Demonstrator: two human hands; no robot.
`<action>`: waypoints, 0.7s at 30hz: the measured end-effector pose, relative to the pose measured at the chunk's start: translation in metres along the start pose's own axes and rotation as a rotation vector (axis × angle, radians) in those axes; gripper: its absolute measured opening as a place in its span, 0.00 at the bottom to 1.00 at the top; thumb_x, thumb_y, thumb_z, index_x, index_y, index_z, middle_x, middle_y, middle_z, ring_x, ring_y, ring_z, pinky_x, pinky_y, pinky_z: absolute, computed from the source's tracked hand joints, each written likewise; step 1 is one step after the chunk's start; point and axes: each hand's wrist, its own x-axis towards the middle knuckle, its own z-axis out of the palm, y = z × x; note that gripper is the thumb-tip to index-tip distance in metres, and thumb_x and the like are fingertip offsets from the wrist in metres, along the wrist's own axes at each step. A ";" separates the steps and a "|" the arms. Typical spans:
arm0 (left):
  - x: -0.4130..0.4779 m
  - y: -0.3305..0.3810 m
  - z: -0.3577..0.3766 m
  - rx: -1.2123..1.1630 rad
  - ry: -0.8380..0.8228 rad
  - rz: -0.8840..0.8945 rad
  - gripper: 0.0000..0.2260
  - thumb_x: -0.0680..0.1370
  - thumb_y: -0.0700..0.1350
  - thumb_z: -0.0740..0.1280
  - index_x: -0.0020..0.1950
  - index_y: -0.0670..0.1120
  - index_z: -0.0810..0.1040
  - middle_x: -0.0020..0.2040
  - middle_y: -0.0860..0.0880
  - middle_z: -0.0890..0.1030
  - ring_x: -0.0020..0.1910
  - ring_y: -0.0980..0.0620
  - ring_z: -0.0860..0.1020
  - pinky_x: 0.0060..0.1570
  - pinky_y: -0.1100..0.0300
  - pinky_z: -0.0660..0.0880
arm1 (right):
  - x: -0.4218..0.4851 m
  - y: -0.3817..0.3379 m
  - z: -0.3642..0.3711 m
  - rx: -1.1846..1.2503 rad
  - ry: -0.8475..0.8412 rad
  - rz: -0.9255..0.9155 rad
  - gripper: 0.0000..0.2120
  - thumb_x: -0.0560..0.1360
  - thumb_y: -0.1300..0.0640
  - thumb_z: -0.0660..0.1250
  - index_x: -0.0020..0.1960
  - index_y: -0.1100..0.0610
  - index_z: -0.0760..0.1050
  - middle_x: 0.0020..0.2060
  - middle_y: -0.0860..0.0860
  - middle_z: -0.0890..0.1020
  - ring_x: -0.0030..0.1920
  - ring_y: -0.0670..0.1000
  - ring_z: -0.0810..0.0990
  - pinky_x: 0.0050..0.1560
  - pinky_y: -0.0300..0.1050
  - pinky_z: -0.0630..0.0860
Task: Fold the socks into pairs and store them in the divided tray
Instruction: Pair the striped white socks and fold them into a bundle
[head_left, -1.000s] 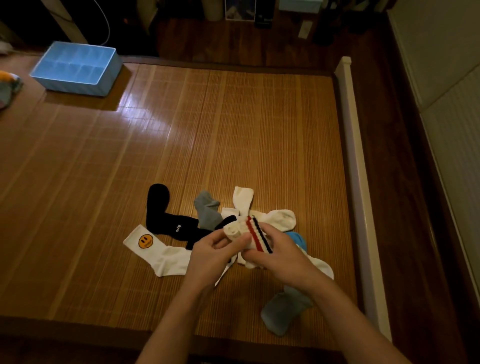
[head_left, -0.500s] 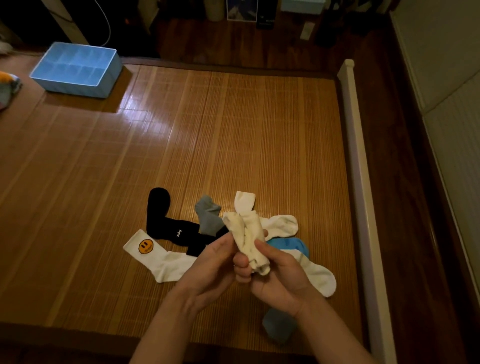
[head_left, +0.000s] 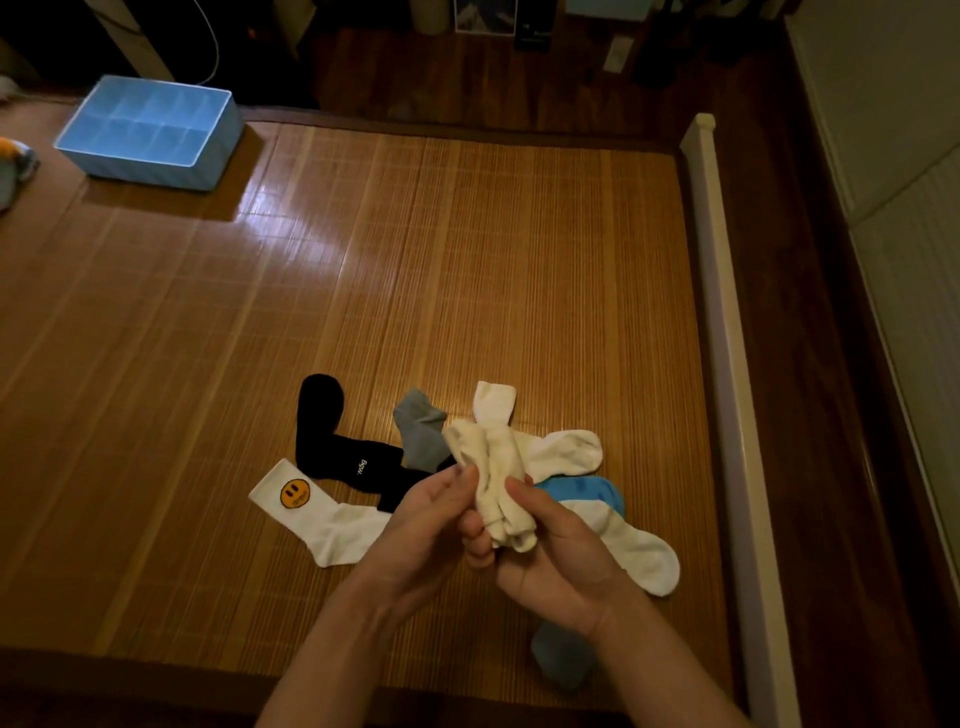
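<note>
I see left hand (head_left: 421, 525) and right hand (head_left: 561, 556), each grip curled round the cream sock bundle (head_left: 493, 467), held above the loose socks | blue divided tray (head_left: 156, 174) far left on bamboo mat (head_left: 467, 270), well apart, compartments dim | right forearm hides part of grey-blue sock (head_left: 561, 662) | left hand covers black sock (head_left: 332, 441) end

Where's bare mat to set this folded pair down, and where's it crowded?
Bare mat stretches from the blue tray to the black sock, and left of the smiley sock. The sock pile beside the white rail is crowded.
</note>
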 end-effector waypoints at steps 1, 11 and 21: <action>-0.001 0.001 -0.001 0.000 0.010 -0.002 0.27 0.66 0.62 0.80 0.47 0.40 0.78 0.26 0.52 0.71 0.24 0.56 0.72 0.26 0.63 0.72 | 0.001 0.001 0.001 -0.001 -0.001 -0.002 0.22 0.71 0.58 0.78 0.61 0.65 0.81 0.44 0.62 0.82 0.42 0.54 0.82 0.46 0.45 0.79; -0.008 0.011 -0.016 0.047 0.217 0.010 0.16 0.72 0.55 0.72 0.43 0.41 0.81 0.24 0.49 0.67 0.22 0.55 0.68 0.24 0.61 0.68 | 0.023 0.019 0.003 -0.294 0.099 -0.113 0.35 0.75 0.59 0.75 0.77 0.52 0.64 0.48 0.62 0.81 0.44 0.55 0.82 0.46 0.47 0.80; -0.019 0.021 -0.048 -0.076 0.244 -0.044 0.21 0.78 0.50 0.67 0.66 0.38 0.80 0.60 0.39 0.84 0.61 0.44 0.83 0.54 0.57 0.82 | 0.052 0.030 0.017 -1.221 0.494 -0.214 0.48 0.76 0.51 0.73 0.80 0.37 0.41 0.61 0.33 0.75 0.56 0.33 0.79 0.49 0.30 0.77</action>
